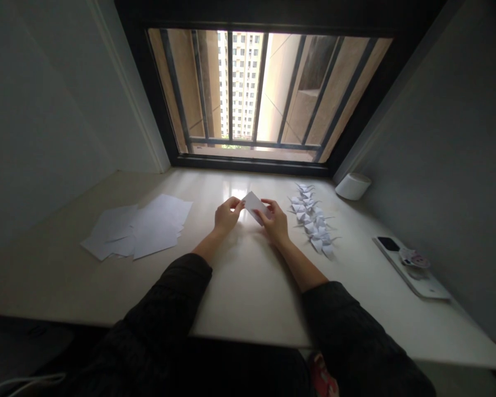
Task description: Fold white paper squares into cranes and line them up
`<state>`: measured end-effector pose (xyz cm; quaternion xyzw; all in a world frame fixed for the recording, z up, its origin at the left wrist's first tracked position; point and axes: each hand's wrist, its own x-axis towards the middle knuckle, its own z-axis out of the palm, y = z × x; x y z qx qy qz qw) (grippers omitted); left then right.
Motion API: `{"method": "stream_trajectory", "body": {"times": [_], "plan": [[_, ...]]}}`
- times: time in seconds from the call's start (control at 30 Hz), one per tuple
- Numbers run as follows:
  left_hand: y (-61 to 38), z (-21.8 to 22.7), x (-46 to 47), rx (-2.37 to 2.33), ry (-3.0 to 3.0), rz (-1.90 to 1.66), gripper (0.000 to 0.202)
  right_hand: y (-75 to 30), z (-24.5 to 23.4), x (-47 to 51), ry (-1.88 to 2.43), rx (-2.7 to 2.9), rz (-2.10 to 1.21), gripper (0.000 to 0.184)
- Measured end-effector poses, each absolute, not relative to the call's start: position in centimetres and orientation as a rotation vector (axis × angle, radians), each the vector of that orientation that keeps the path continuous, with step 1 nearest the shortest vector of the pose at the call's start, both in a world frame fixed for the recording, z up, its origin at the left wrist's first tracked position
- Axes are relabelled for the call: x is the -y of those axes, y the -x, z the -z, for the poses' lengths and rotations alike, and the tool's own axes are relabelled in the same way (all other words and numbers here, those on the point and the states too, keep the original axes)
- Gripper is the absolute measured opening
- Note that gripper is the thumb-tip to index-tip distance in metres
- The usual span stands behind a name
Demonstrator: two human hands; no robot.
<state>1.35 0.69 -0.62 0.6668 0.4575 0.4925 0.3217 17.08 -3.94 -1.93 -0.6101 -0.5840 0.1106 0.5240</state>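
Observation:
A small folded piece of white paper [254, 203] is held up between my two hands, over the middle of the pale counter [248, 298]. My left hand [228, 214] pinches its left corner between thumb and fingers. On the other side my right hand [276, 221] grips it, thumb on the near face and fingers behind. Several folded white paper cranes [312, 223] stand in a cluster to the right of my right hand. Loose white paper sheets [159, 226] lie overlapping to the left of my left hand.
At the back right, against the wall, sits a white roll-like object [352, 186]. A white phone [417, 273] with a round grip on its back lies near the right wall. Beyond the counter is a dark-framed barred window [248, 162]. The counter's front edge runs below my forearms.

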Motion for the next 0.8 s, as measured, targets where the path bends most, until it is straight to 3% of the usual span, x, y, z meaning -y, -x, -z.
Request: {"method": "stream_trajectory", "body": {"times": [0.27,0.63,0.8], "plan": [[-1.6,0.9,-1.7,-0.923,-1.39,-1.121,0.05,-17.2,2.8,2.8,1.201,1.014,-0.92,0.05],[-2.2,0.7,-1.0,-0.763,-1.401,-0.989,0.045,-17.2,1.5,3.1,1.013,1.083,-1.259,0.045],[-1.4,0.7,-1.6,-0.841,-1.234,-1.115,0.04,-17.6,2.0,2.9,1.054,1.012,-1.133,0.033]]}}
